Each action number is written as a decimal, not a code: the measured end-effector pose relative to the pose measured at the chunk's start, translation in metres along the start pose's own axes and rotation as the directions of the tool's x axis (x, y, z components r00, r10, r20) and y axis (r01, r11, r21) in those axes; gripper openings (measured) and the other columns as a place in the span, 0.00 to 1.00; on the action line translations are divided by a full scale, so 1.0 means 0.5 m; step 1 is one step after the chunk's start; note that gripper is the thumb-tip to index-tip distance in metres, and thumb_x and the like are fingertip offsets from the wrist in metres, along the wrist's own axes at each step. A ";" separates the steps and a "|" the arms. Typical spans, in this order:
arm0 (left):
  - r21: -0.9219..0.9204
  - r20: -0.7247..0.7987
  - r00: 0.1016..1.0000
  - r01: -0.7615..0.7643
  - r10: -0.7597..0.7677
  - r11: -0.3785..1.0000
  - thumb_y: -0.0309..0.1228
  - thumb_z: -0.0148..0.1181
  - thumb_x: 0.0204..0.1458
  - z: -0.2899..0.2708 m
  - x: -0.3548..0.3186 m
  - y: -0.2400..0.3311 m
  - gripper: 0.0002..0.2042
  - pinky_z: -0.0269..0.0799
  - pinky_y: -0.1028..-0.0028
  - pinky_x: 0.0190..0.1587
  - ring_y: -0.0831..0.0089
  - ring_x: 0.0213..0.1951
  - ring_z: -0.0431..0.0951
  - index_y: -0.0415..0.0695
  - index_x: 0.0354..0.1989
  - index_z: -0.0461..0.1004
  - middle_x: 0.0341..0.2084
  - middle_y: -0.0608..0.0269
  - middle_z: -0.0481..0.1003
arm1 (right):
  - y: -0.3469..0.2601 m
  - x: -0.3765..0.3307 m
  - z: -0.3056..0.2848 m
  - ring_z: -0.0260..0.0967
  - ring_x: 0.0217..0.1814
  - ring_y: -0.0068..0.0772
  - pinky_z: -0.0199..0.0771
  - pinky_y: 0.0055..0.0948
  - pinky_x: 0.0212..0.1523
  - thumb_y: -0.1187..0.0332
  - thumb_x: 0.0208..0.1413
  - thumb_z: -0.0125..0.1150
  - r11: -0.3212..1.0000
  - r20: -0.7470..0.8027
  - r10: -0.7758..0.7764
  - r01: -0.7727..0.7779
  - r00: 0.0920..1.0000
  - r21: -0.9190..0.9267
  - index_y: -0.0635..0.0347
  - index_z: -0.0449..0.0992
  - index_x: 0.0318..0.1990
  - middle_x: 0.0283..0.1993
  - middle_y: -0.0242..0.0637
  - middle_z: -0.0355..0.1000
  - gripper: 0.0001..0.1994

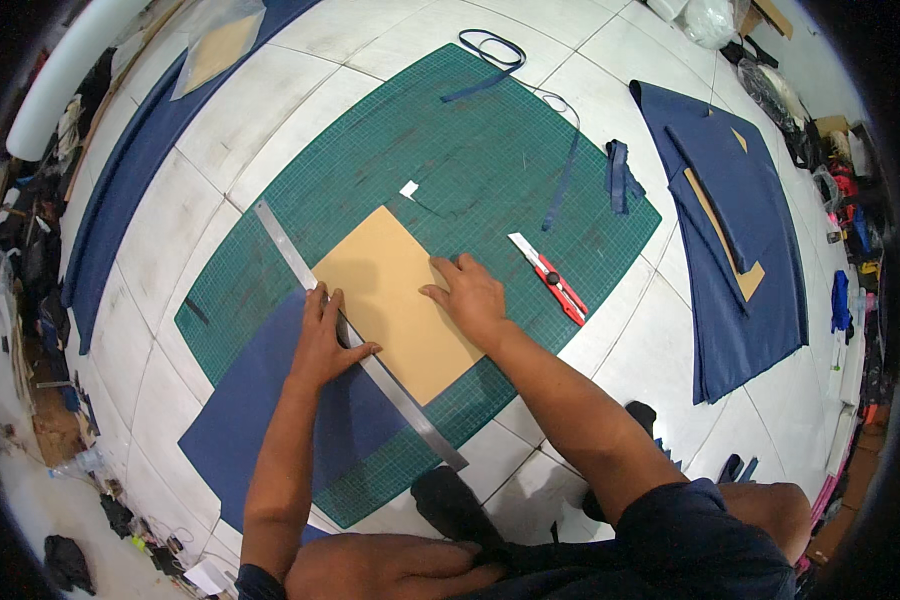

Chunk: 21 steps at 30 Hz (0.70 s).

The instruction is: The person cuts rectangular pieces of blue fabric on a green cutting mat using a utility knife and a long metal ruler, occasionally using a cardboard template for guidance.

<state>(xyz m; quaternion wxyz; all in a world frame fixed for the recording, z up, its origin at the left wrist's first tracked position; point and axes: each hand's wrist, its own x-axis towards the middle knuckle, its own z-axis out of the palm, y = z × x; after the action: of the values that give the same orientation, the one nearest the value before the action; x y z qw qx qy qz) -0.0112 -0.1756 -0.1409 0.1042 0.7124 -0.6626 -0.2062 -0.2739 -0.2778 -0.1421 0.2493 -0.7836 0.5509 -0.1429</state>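
Observation:
A long metal ruler [288, 250] lies diagonally where a tan rectangular sheet [400, 310] meets a dark blue sheet [255, 405]. My left hand [322, 340] rests on the ruler's middle, its fingers and thumb spread apart. On the tan sheet's right edge lies my right hand [473, 300], with fingers apart and fingertips touching the sheet. Both sheets lie partly over a green cutting mat [470, 150]. To the right of my right hand is a red utility knife [562, 290], its blade pointing up and left.
Thin blue strips [492, 75] curl at the mat's far edge, and a short bundle [619, 178] lies at its right. Folded blue material [760, 240] with tan pieces is on the tiled floor at right. A long blue roll [135, 190] lies at left. A white scrap [409, 189] sits on the mat.

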 end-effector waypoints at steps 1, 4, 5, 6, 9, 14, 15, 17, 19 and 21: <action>0.006 0.008 1.000 0.005 -0.005 1.000 0.55 0.80 0.33 -0.003 0.000 0.006 0.57 0.49 0.49 0.74 0.37 0.74 0.47 0.32 0.68 0.59 0.71 0.34 0.51 | 0.003 -0.001 0.000 0.73 0.51 0.46 0.76 0.46 0.47 0.48 0.56 0.65 1.000 -0.004 -0.003 0.003 1.000 -0.001 0.45 0.76 0.59 0.46 0.40 0.71 0.25; -0.001 0.013 1.000 0.020 -0.020 1.000 0.57 0.80 0.32 0.000 -0.001 0.005 0.59 0.49 0.50 0.74 0.40 0.74 0.47 0.32 0.68 0.58 0.71 0.36 0.52 | 0.008 -0.001 0.000 0.73 0.50 0.45 0.76 0.46 0.47 0.48 0.57 0.65 1.000 -0.014 -0.015 0.015 1.000 -0.007 0.45 0.76 0.59 0.46 0.40 0.70 0.25; -0.006 0.010 1.000 0.027 -0.027 1.000 0.57 0.80 0.31 0.001 -0.001 0.000 0.59 0.49 0.50 0.74 0.40 0.74 0.47 0.32 0.68 0.58 0.71 0.37 0.52 | 0.006 0.000 0.001 0.73 0.50 0.45 0.76 0.46 0.47 0.48 0.57 0.64 1.000 -0.017 -0.020 0.020 1.000 -0.010 0.44 0.76 0.59 0.46 0.40 0.70 0.25; -0.010 0.002 1.000 0.029 -0.029 1.000 0.57 0.81 0.30 0.003 -0.004 -0.005 0.59 0.49 0.51 0.74 0.41 0.74 0.47 0.31 0.68 0.58 0.71 0.37 0.52 | 0.005 0.001 0.001 0.73 0.50 0.45 0.77 0.45 0.46 0.48 0.57 0.64 1.000 -0.020 -0.024 0.024 1.000 -0.013 0.44 0.76 0.59 0.46 0.40 0.70 0.25; -0.029 -0.026 0.999 0.027 -0.028 0.999 0.58 0.81 0.29 0.007 -0.007 -0.010 0.61 0.49 0.51 0.74 0.42 0.74 0.48 0.31 0.68 0.58 0.70 0.38 0.53 | 0.002 0.002 -0.001 0.73 0.50 0.45 0.77 0.45 0.46 0.48 0.57 0.64 0.999 -0.010 -0.038 0.038 0.999 -0.015 0.44 0.76 0.59 0.46 0.41 0.70 0.24; -0.034 -0.047 0.999 0.018 -0.020 0.999 0.56 0.82 0.29 0.011 -0.012 -0.010 0.60 0.50 0.52 0.74 0.43 0.74 0.49 0.30 0.68 0.58 0.70 0.39 0.54 | 0.001 0.004 -0.004 0.73 0.50 0.45 0.76 0.44 0.46 0.48 0.57 0.65 0.999 -0.004 -0.035 0.035 0.999 -0.033 0.43 0.75 0.59 0.45 0.41 0.70 0.25; -0.024 -0.053 0.998 0.019 -0.021 1.000 0.56 0.82 0.29 0.009 -0.012 -0.012 0.60 0.50 0.52 0.74 0.43 0.74 0.49 0.30 0.68 0.58 0.70 0.39 0.54 | 0.001 0.003 -0.001 0.73 0.50 0.45 0.76 0.44 0.46 0.48 0.57 0.65 0.998 -0.015 -0.043 0.042 0.999 -0.039 0.43 0.75 0.60 0.46 0.41 0.70 0.25; -0.015 -0.048 0.999 0.024 -0.024 1.000 0.56 0.81 0.31 0.012 -0.019 -0.006 0.59 0.50 0.53 0.74 0.43 0.74 0.49 0.31 0.68 0.59 0.70 0.39 0.53 | 0.003 -0.001 -0.004 0.73 0.49 0.46 0.76 0.44 0.47 0.50 0.57 0.65 0.999 -0.003 -0.041 0.041 0.999 0.006 0.47 0.76 0.59 0.44 0.42 0.71 0.24; 0.038 -0.062 0.998 0.005 -0.002 0.999 0.56 0.81 0.32 0.014 -0.010 -0.006 0.58 0.50 0.53 0.74 0.43 0.74 0.48 0.31 0.68 0.59 0.71 0.40 0.53 | 0.019 0.002 -0.006 0.74 0.48 0.47 0.76 0.43 0.47 0.53 0.58 0.65 0.995 0.026 -0.056 0.053 0.998 0.079 0.51 0.77 0.57 0.43 0.43 0.73 0.22; 0.031 -0.068 0.998 -0.007 0.009 1.000 0.55 0.81 0.33 0.019 -0.003 -0.010 0.57 0.50 0.52 0.74 0.43 0.74 0.48 0.32 0.68 0.59 0.71 0.39 0.53 | 0.053 0.030 -0.013 0.76 0.46 0.48 0.76 0.42 0.47 0.57 0.59 0.65 0.980 0.057 -0.097 0.086 0.994 0.182 0.56 0.79 0.54 0.42 0.45 0.76 0.20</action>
<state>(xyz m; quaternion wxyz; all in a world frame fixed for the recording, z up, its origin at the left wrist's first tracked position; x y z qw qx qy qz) -0.0109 -0.1724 -0.1512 0.1167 0.7178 -0.6646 -0.1713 -0.2927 -0.3003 -0.1520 0.3298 -0.7867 0.4907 -0.1776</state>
